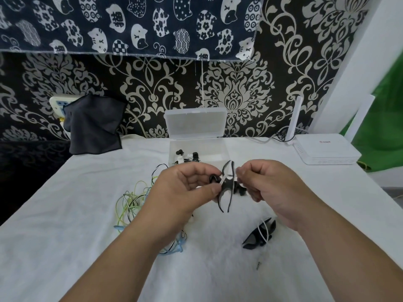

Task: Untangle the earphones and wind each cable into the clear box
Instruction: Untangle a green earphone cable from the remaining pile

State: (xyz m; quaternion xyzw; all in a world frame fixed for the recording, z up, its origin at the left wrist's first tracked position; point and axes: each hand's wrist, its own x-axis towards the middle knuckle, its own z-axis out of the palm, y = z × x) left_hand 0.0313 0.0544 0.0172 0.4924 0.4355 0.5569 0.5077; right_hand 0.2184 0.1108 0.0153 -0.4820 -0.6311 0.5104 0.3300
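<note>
Above the middle of the table I hold a wound black earphone bundle (pixel 226 188) bound with a white tie. My left hand (pixel 185 190) pinches it from the left, and my right hand (pixel 268 186) pinches the tie end from the right. The clear box (pixel 220 149) stands open behind my hands, with black and white earphone pieces inside at its left. A tangle of green, blue and black cables (pixel 133 205) lies on the table under my left forearm. A second tied black bundle (pixel 260 235) lies near my right wrist.
A white cloth covers the table (pixel 65 236). A white router (pixel 325 152) with an upright antenna sits at the back right. A dark cloth (pixel 93 125) hangs at the back left over a wall socket. A small plug (pixel 258 265) lies near the front.
</note>
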